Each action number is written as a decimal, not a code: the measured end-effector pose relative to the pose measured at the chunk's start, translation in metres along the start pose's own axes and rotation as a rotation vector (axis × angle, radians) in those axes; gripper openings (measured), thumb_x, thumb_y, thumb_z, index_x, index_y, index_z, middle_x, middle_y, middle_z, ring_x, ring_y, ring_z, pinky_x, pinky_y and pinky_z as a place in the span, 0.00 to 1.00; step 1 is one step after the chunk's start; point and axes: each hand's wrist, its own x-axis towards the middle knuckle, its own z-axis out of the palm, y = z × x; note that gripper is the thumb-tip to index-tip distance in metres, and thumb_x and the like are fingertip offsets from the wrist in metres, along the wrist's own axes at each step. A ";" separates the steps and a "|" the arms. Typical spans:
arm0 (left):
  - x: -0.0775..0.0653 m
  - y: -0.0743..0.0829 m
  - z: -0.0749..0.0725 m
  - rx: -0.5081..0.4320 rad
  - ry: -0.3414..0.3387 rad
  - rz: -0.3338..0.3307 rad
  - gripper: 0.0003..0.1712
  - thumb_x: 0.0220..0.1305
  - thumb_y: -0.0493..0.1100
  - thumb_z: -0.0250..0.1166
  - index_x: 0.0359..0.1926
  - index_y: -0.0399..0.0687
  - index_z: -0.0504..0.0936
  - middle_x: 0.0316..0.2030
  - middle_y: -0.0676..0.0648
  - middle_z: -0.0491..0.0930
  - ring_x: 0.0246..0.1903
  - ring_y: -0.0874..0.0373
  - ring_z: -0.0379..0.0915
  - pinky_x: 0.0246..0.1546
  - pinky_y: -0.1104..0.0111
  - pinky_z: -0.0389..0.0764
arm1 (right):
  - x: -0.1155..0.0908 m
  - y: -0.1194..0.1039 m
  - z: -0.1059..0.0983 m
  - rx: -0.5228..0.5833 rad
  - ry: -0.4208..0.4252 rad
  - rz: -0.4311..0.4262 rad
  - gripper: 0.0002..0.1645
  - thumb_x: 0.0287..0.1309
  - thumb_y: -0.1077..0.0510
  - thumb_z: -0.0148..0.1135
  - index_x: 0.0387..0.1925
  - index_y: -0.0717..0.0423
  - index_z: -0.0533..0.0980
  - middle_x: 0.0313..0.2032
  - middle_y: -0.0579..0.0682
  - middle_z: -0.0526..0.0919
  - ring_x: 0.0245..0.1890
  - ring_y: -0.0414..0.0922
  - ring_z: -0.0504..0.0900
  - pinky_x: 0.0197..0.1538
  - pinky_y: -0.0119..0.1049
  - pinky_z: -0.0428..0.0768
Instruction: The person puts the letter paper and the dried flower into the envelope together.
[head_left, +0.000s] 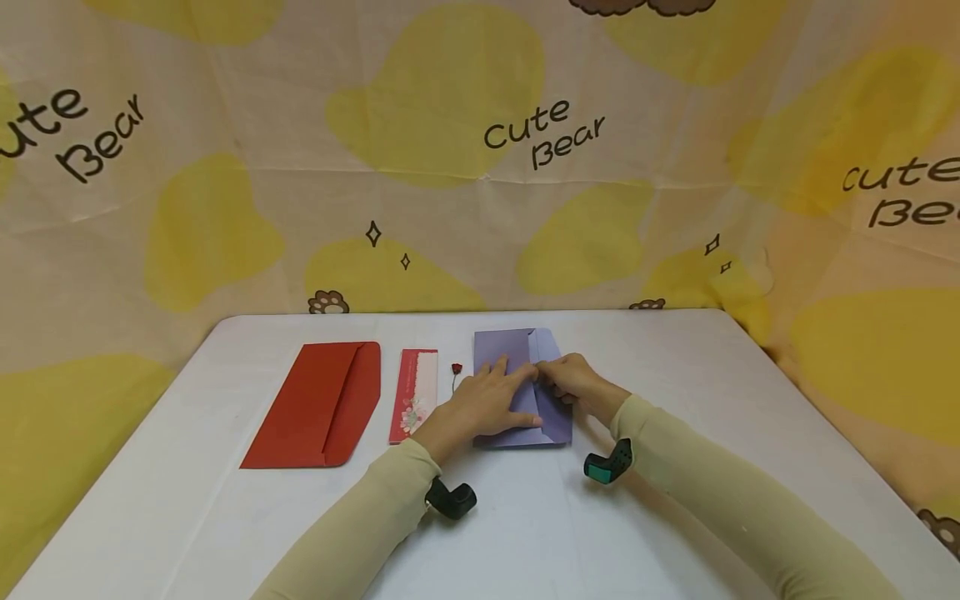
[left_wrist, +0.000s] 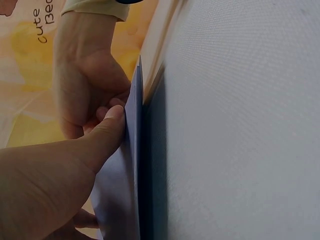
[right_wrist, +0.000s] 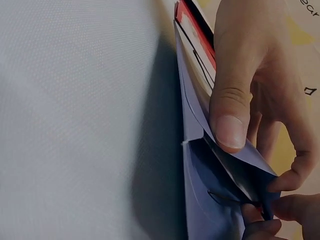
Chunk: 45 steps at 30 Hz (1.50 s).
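A purple envelope (head_left: 498, 342) lies on the table with its flap (head_left: 555, 408) folded out to the right. My left hand (head_left: 491, 398) is spread over the envelope's body, its thumb (right_wrist: 231, 132) pressing near the edge of the mouth, which stands slightly raised in the right wrist view. At the mouth, my right hand (head_left: 576, 379) pinches a small rose (right_wrist: 225, 200) with a thin dark stem and a bit of red at the fingertips. The stem reaches into the opening. A pale sheet edge (right_wrist: 235, 175) shows inside. The rose's head is mostly hidden by fingers.
Left of the envelope lie another small red rose (head_left: 457, 369), a red and white card (head_left: 415, 392) with printed flowers, and a red envelope (head_left: 315, 408) with its flap out. A printed cloth (head_left: 450, 208) hangs behind the white table (head_left: 510, 533).
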 end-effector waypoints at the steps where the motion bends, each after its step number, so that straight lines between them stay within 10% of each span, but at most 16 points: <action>1: 0.000 0.000 0.000 -0.001 -0.001 -0.001 0.42 0.61 0.71 0.65 0.71 0.68 0.62 0.74 0.34 0.62 0.69 0.36 0.66 0.59 0.43 0.77 | 0.000 0.000 -0.001 -0.001 -0.013 -0.001 0.16 0.63 0.50 0.61 0.24 0.56 0.76 0.20 0.43 0.71 0.22 0.38 0.68 0.26 0.30 0.68; 19: 0.001 0.000 0.000 -0.008 -0.003 0.002 0.44 0.61 0.72 0.64 0.73 0.69 0.61 0.75 0.34 0.60 0.71 0.35 0.64 0.60 0.42 0.76 | 0.000 0.003 -0.014 -0.052 -0.226 -0.037 0.18 0.67 0.48 0.55 0.32 0.57 0.80 0.18 0.39 0.69 0.15 0.34 0.61 0.21 0.27 0.58; 45: 0.002 -0.001 0.003 0.017 0.018 0.011 0.39 0.60 0.73 0.64 0.69 0.71 0.65 0.72 0.35 0.65 0.65 0.37 0.70 0.53 0.45 0.81 | 0.002 0.004 -0.029 0.227 -0.192 -0.043 0.28 0.75 0.48 0.50 0.60 0.68 0.73 0.21 0.36 0.69 0.20 0.31 0.66 0.26 0.25 0.64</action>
